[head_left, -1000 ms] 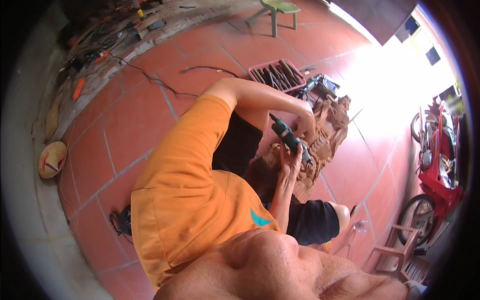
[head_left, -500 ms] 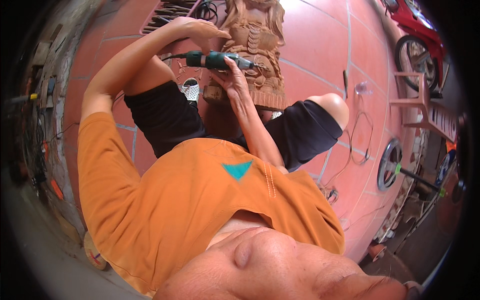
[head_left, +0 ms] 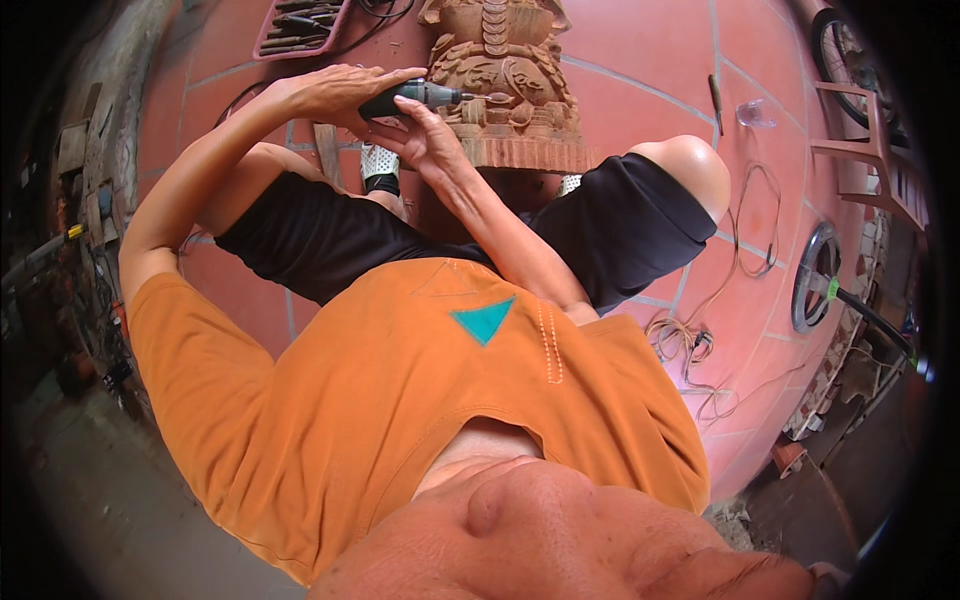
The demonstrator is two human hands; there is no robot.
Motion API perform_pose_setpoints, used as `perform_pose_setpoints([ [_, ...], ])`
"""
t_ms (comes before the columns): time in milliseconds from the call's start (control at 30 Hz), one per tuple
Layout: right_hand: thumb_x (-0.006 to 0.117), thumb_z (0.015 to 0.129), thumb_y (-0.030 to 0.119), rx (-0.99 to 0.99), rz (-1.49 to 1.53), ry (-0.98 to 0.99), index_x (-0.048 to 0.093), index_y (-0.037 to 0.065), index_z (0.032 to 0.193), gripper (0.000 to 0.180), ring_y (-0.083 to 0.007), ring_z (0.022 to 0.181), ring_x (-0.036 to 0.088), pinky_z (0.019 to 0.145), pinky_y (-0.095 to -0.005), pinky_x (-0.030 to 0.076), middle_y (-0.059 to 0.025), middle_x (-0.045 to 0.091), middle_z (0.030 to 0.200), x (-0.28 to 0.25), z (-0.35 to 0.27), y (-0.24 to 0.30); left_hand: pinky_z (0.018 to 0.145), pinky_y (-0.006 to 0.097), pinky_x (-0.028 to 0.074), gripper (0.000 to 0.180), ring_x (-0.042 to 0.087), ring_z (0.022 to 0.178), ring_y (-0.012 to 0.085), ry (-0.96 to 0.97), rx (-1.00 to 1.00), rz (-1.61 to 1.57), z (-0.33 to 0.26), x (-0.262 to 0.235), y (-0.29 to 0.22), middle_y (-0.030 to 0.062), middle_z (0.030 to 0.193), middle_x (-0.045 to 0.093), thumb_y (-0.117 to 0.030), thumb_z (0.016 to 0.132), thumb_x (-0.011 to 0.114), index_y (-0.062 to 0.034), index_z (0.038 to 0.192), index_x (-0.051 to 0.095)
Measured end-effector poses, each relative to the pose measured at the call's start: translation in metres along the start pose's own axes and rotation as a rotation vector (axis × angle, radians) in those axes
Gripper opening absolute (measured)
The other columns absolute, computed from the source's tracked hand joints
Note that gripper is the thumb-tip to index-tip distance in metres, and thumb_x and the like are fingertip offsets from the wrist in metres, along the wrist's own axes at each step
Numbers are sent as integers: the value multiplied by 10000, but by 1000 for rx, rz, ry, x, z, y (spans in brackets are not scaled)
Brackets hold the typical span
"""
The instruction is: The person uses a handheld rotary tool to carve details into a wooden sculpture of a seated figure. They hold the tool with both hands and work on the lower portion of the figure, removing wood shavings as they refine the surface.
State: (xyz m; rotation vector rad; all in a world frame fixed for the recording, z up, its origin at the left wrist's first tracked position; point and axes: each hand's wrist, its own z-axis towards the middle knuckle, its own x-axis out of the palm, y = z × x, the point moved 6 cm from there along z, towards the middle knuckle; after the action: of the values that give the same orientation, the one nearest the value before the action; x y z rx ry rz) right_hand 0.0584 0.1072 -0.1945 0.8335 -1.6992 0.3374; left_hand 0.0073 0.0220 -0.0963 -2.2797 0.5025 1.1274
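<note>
A dark rotary tool (head_left: 428, 94) with a grey nose points right, its thin bit against the carved front of a reddish-brown wooden statue (head_left: 500, 75). My left hand (head_left: 338, 92) is wrapped over the rear of the tool, its fingers stretched along the upper side. From below, my right hand (head_left: 436, 150) closes on the tool near its nose, thumb on top. Parts of the tool's body are hidden by both hands. The statue's upper end runs out of view, and its flat base (head_left: 525, 155) stands between my feet.
A pink basket (head_left: 262, 45) of carving tools stands at the far left. A dark-handled tool (head_left: 716, 103), a clear cup (head_left: 757, 113) and tangled cable (head_left: 690, 340) lie on the red tiles at right. Beyond are a plastic chair (head_left: 855, 150) and a wheel (head_left: 815, 275).
My left hand has come down from above the rotary tool onto its rear. The right hand keeps its hold. The whole view has shifted slightly, with the statue higher in it.
</note>
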Motion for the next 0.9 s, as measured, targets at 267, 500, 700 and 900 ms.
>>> perform_pose_setpoints([
  [267, 677, 860, 191, 135, -119, 26, 460, 93, 1216, 429, -301, 1103, 588, 878, -510, 509, -128, 585, 1184, -3, -2, -31, 796, 458, 504, 1104, 626, 917, 369, 126, -129, -190, -20, 20, 15, 173, 1020, 636, -63, 545, 796, -219, 1478, 227],
  [500, 675, 874, 237, 214, -158, 53, 458, 95, 1228, 439, -314, 1109, 593, 856, -520, 523, -132, 580, 1204, -8, 4, -48, 778, 479, 474, 897, 619, 922, 396, 181, -139, -296, -37, 34, 29, 212, 974, 626, -148, 591, 734, -129, 1387, 321],
  [700, 641, 900, 330, 254, -169, 44, 495, 76, 1269, 471, -301, 1165, 559, 896, -495, 508, -137, 582, 1230, -4, -1, -53, 738, 462, 499, 792, 631, 863, 393, 159, -139, -184, -41, 44, 37, 213, 900, 634, -216, 615, 730, -109, 1314, 373],
  [900, 623, 900, 432, 225, -173, 96, 457, 122, 1294, 528, -307, 1150, 565, 900, -495, 506, -122, 576, 1210, 6, -2, -42, 764, 474, 501, 740, 637, 883, 388, 48, -47, -142, -35, 32, 28, 211, 959, 648, -322, 697, 742, -124, 1323, 401],
])
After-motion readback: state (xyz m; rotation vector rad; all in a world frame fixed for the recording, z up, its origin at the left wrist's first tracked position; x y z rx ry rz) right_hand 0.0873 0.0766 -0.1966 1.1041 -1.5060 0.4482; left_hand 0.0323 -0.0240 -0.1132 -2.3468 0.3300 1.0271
